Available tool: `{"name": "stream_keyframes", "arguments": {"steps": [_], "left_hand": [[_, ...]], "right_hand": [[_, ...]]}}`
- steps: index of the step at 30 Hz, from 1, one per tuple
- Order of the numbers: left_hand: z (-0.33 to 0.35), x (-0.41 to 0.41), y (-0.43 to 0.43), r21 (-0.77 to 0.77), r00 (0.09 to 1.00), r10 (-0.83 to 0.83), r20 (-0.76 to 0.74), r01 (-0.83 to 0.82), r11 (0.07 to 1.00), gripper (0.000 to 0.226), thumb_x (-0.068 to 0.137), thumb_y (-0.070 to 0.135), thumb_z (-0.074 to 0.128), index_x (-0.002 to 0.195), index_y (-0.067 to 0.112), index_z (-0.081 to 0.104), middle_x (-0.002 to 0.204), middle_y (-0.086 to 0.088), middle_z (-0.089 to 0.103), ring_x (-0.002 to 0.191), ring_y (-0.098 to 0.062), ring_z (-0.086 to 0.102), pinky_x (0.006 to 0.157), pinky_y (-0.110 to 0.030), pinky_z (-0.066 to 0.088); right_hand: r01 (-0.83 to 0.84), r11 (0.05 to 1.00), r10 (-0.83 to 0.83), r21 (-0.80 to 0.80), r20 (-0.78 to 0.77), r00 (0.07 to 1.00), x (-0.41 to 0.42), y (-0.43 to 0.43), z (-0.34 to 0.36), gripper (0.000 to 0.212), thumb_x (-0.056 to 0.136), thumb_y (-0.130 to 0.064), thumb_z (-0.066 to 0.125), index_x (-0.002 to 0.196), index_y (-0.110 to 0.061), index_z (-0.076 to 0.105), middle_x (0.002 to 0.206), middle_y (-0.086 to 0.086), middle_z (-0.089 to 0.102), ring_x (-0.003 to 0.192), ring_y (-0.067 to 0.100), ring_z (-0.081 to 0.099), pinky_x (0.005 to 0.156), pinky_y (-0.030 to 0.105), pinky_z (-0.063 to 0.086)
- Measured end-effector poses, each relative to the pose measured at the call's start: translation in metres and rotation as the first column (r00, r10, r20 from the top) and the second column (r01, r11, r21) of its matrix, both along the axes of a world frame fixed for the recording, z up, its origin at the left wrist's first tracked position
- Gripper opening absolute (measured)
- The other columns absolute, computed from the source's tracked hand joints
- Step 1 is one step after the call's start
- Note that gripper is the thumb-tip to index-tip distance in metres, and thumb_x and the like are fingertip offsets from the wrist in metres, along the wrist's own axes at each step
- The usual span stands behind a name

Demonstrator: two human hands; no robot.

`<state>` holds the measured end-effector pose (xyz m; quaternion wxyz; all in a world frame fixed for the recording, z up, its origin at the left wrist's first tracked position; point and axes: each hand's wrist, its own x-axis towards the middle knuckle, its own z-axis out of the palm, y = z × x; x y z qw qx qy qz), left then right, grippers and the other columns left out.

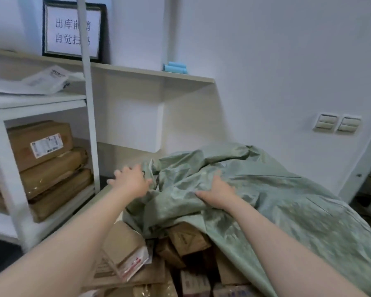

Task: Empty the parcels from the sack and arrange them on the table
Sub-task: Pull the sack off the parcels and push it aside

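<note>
Now: the green sack [266,189] lies crumpled on the desk [101,197], and brown parcels [186,239] come out from under its near edge
Left hand: the left hand [131,181] reaches to the left fold of the sack with its fingers [116,173] spread and released; it touches the cloth but grasps nothing
Right hand: the right hand [216,192] lies on top of the sack with the thumb wide; the fingertips sink into the folds, so I cannot tell if they pinch the cloth or only press it
Step in hand: I judge it is to take the far part of the sack and lift it, so that the parcels slide out
How to do it well: gather much cloth in each hand, well behind the pile and not at the loose edge; a thin pinch probably slips on this smooth woven material
Direction: lift up and draw toward the wall slowly, so the parcels stay on the desk
Risk: the pile reaches the bottom of the view, where the desk edge is hidden; a fast pull can push boxes off
Beside: the shelf unit [91,116] at the left holds other brown packages [43,144] near the left hand; better to keep the sack away from it
</note>
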<state>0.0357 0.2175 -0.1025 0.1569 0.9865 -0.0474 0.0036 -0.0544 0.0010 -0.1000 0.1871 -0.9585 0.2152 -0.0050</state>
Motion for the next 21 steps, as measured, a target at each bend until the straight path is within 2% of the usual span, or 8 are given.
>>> {"name": "stream_keyframes", "arguments": {"steps": [2, 5, 8, 10, 13, 16, 18, 21], "left_hand": [[-0.005, 0.03, 0.017, -0.031, 0.998, 0.028, -0.055, -0.03, 0.999, 0.069, 0.094, 0.056, 0.045, 0.15, 0.022, 0.025, 0.149, -0.016, 0.031, 0.136, -0.039, 0.028, 0.109, -0.057, 0.03], [-0.016, 0.068, 0.023, -0.095, 0.995, 0.005, -0.103, -0.015, 0.995, 0.077, 0.09, 0.064, 0.044, 0.151, 0.02, 0.024, 0.151, -0.018, 0.028, 0.137, -0.041, 0.025, 0.109, -0.06, 0.029], [-0.034, 0.097, 0.01, -0.132, 0.984, -0.047, -0.172, 0.025, 0.991, 0.096, 0.079, 0.078, 0.044, 0.151, 0.019, 0.023, 0.151, -0.018, 0.031, 0.138, -0.04, 0.025, 0.109, -0.059, 0.029], [-0.046, 0.11, 0.001, -0.113, 0.975, -0.048, -0.219, 0.024, 0.993, 0.102, 0.071, 0.082, 0.048, 0.148, 0.018, 0.03, 0.147, -0.017, 0.036, 0.136, -0.039, 0.028, 0.108, -0.058, 0.03], [-0.056, 0.118, -0.004, -0.12, 0.977, -0.03, -0.209, 0.005, 0.993, 0.067, 0.08, 0.053, 0.06, 0.135, 0.016, 0.049, 0.136, -0.015, 0.048, 0.127, -0.037, 0.041, 0.102, -0.053, 0.04], [-0.046, 0.125, -0.004, -0.339, 0.989, -0.113, -0.094, 0.075, 0.938, 0.04, 0.092, 0.031, 0.053, 0.128, 0.015, 0.053, 0.127, -0.013, 0.057, 0.115, -0.036, 0.054, 0.095, -0.043, 0.048], [-0.026, 0.128, -0.004, -0.599, 0.984, -0.178, -0.012, 0.135, 0.789, 0.033, 0.098, 0.028, 0.048, 0.128, 0.013, 0.05, 0.124, -0.012, 0.059, 0.111, -0.033, 0.057, 0.094, -0.04, 0.047], [0.013, 0.127, 0.002, -0.895, 0.978, -0.199, 0.065, 0.145, 0.421, 0.016, 0.101, 0.029, 0.044, 0.104, 0.016, 0.051, 0.101, -0.01, 0.061, 0.087, -0.024, 0.057, 0.078, -0.036, 0.047]], "right_hand": [[-0.082, 0.997, 0.082, 0.005, -0.026, 0.996, 0.014, 0.01, -0.007, 0.063, 0.091, -0.049, 0.055, 0.141, -0.012, 0.045, 0.13, 0.01, 0.059, 0.12, 0.029, 0.055, 0.102, 0.034, 0.041], [-0.235, 0.972, 0.234, 0.013, 0.048, 0.971, 0.02, 0.019, -0.007, 0.027, 0.098, -0.04, 0.05, 0.097, -0.021, 0.07, 0.093, 0.0, 0.068, 0.093, 0.019, 0.062, 0.076, 0.026, 0.042], [-0.225, 0.973, 0.227, 0.044, -0.025, 0.974, 0.024, 0.018, 0.002, 0.044, 0.099, -0.048, 0.044, 0.065, -0.026, 0.063, 0.07, -0.006, 0.061, 0.072, 0.013, 0.057, 0.069, 0.028, 0.042], [-0.177, 0.984, 0.174, -0.011, -0.128, 0.976, 0.029, 0.016, 0.006, 0.056, 0.096, -0.057, 0.041, 0.059, -0.019, 0.061, 0.061, -0.003, 0.054, 0.064, 0.015, 0.056, 0.064, 0.03, 0.041], [-0.126, 0.981, 0.123, -0.145, -0.033, 0.992, 0.046, 0.018, 0.006, 0.057, 0.093, -0.057, 0.048, 0.068, -0.007, 0.058, 0.063, 0.004, 0.057, 0.071, 0.024, 0.061, 0.064, 0.033, 0.043], [-0.118, 0.993, 0.118, -0.008, 0.175, 0.977, 0.069, 0.034, 0.011, 0.028, 0.092, -0.046, 0.059, 0.084, -0.019, 0.062, 0.08, -0.006, 0.065, 0.082, 0.015, 0.062, 0.073, 0.027, 0.046], [-0.134, 0.986, 0.113, 0.098, 0.197, 0.974, 0.087, 0.051, 0.015, 0.043, 0.088, -0.048, 0.064, 0.12, -0.02, 0.057, 0.112, -0.008, 0.064, 0.104, 0.011, 0.06, 0.077, 0.021, 0.047], [-0.137, 0.949, 0.123, 0.285, 0.067, 0.99, 0.109, 0.075, 0.021, 0.099, 0.078, -0.062, 0.066, 0.152, -0.021, 0.016, 0.149, -0.004, 0.039, 0.132, 0.017, 0.045, 0.087, 0.021, 0.046]]}}
